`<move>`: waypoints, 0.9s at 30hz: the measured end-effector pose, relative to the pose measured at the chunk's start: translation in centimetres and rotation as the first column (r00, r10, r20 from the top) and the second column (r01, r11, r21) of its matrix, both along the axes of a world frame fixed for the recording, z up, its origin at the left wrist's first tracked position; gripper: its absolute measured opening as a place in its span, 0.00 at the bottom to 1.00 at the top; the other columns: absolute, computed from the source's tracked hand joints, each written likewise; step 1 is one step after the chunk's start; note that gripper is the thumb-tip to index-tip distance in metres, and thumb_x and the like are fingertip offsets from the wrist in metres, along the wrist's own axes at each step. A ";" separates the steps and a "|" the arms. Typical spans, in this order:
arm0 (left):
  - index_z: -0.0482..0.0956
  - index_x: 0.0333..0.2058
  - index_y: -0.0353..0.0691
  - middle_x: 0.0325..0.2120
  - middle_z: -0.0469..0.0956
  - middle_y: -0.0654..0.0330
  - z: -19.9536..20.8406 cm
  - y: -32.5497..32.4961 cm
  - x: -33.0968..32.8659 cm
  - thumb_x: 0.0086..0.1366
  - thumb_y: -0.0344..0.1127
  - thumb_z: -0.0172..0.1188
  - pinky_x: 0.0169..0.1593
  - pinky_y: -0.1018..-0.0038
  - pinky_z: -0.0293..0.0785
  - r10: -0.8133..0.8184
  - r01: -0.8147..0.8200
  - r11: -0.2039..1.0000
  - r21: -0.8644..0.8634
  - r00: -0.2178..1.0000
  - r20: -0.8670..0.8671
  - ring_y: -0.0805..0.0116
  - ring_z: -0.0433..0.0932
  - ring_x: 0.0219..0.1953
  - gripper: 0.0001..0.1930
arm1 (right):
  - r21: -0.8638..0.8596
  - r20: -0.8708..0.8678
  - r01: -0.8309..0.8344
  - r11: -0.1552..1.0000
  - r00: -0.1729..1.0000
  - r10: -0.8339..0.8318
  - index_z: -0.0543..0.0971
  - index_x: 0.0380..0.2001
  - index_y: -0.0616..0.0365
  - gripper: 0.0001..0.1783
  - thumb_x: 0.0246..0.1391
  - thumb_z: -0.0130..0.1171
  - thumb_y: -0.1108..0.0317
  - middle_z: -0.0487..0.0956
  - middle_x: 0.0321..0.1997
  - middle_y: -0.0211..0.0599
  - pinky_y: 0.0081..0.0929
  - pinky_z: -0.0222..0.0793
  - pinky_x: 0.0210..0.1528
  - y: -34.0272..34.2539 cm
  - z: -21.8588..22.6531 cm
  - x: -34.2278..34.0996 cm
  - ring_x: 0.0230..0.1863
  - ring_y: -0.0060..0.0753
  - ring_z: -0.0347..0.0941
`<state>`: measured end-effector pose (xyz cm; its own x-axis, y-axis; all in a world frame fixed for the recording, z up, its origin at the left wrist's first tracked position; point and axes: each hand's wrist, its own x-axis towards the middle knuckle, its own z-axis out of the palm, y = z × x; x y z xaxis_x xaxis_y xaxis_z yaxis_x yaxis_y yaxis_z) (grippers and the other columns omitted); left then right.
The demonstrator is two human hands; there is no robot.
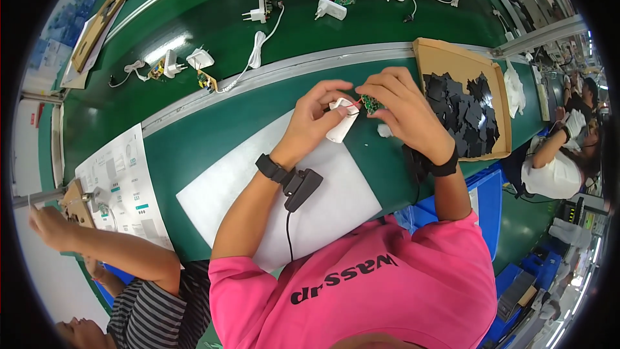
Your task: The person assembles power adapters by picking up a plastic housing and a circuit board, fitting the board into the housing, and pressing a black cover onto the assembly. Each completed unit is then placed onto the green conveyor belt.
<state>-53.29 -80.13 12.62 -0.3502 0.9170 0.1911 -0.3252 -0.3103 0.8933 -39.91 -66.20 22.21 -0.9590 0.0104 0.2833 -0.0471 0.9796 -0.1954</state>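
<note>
Green matting covered the long workbench (213, 136), with a grey rail dividing it from a conveyor belt (206, 6) behind. At the bench's left end lay a white instruction sheet (126, 184) printed with small grey and teal diagrams, and a plain white paper (336, 200) sat under the person's forearms. To the right stood a shallow cardboard tray (445, 58) heaped with black square pads (465, 113). On the belt lay white plug housings (200, 58) with coiled white cables and small green boards. The left hand (316, 116) was closed around a white charger shell (341, 123), held above the paper. The right hand (403, 110) pinched a small green circuit board (371, 103) just beside the shell, joined to it by thin red wire. A co-worker's arm (110, 249) reached in at the lower left, and another person sat at the far right.
</note>
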 end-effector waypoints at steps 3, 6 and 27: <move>0.68 0.53 0.35 0.43 0.76 0.58 0.3 0.0 0.2 0.63 0.27 0.51 0.43 0.80 0.71 -0.023 0.019 0.999 -0.044 0.995 -0.094 0.73 0.75 0.41 0.18 | 0.184 -0.050 -0.001 0.983 0.999 0.010 0.76 0.44 0.54 0.24 0.37 0.60 0.77 0.72 0.52 0.30 0.36 0.64 0.52 -0.4 1.1 -0.2 0.57 0.41 0.63; 0.72 0.51 0.36 0.43 0.77 0.60 0.1 0.0 -0.1 0.64 0.26 0.51 0.42 0.80 0.71 -0.065 0.042 0.994 -0.103 0.972 -0.225 0.75 0.75 0.41 0.15 | 0.367 -0.143 0.011 0.930 0.989 0.044 0.76 0.43 0.52 0.23 0.37 0.58 0.77 0.72 0.50 0.29 0.37 0.65 0.50 -1.3 1.4 -0.5 0.56 0.40 0.64; 0.65 0.49 0.35 0.33 0.80 0.49 1.1 -2.3 -1.6 0.70 0.37 0.48 0.42 0.72 0.76 0.019 -0.016 0.999 -0.034 0.997 0.074 0.65 0.80 0.35 0.14 | 0.158 -0.018 0.356 0.921 0.934 -0.358 0.70 0.54 0.57 0.28 0.46 0.61 0.72 0.71 0.55 0.45 0.40 0.65 0.54 4.5 2.0 3.2 0.53 0.53 0.67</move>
